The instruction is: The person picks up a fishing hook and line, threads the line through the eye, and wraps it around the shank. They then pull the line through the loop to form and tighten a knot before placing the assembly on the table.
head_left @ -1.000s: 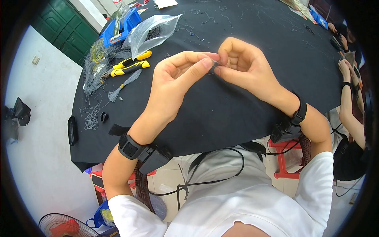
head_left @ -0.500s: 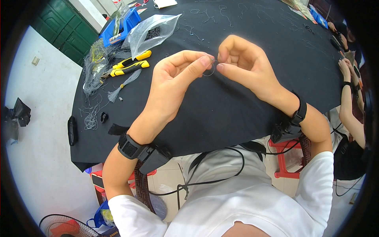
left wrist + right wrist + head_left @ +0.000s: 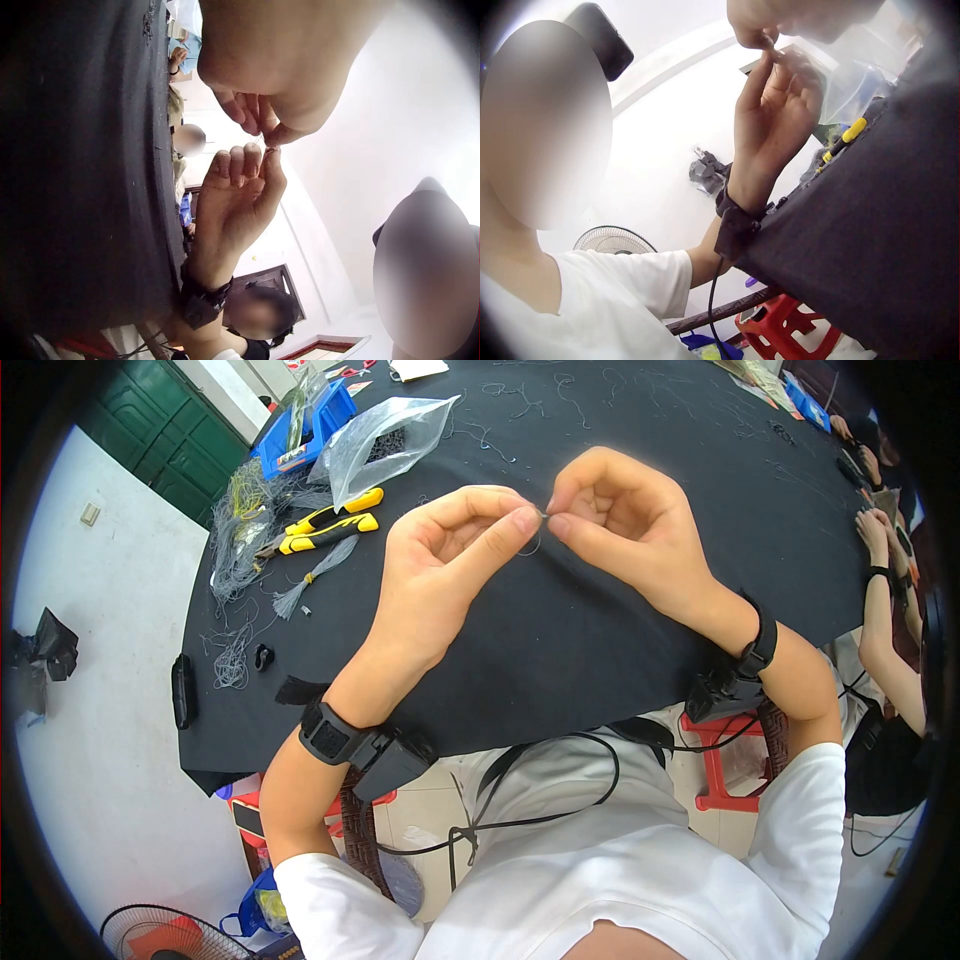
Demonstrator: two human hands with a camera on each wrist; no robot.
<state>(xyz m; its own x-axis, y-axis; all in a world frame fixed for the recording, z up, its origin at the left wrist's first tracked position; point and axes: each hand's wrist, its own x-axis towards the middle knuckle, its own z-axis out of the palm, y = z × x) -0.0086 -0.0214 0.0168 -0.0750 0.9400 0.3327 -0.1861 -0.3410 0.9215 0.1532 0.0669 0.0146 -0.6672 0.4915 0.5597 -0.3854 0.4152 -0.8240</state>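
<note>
Both hands are raised over the black-covered table, with their fingertips almost meeting. Between thumb and forefinger, my left hand [image 3: 435, 565] pinches a thin grey cord [image 3: 532, 550], which hangs in a small loop below the fingertips. My right hand [image 3: 635, 525] pinches the same cord close beside, thumb against forefinger. In the left wrist view the right hand [image 3: 236, 202] faces the camera, and a fine strand shows at the fingertips. The right wrist view shows the left hand [image 3: 776, 120] with its thumb and forefinger together; most of the cord is hidden by fingers.
Yellow-and-black pliers [image 3: 330, 532] lie at the left near bundles of grey cord [image 3: 235, 550]. Behind them are a clear plastic bag [image 3: 400, 445] and a blue bin [image 3: 310, 430]. Loose strands are scattered across the black cloth [image 3: 600, 660]. Another person's arm [image 3: 890, 630] is at the right edge.
The right fingertips stood slightly apart half a second ago; now they close on the cord beside the left fingertips. The small loop shifts a little and shows less clearly.
</note>
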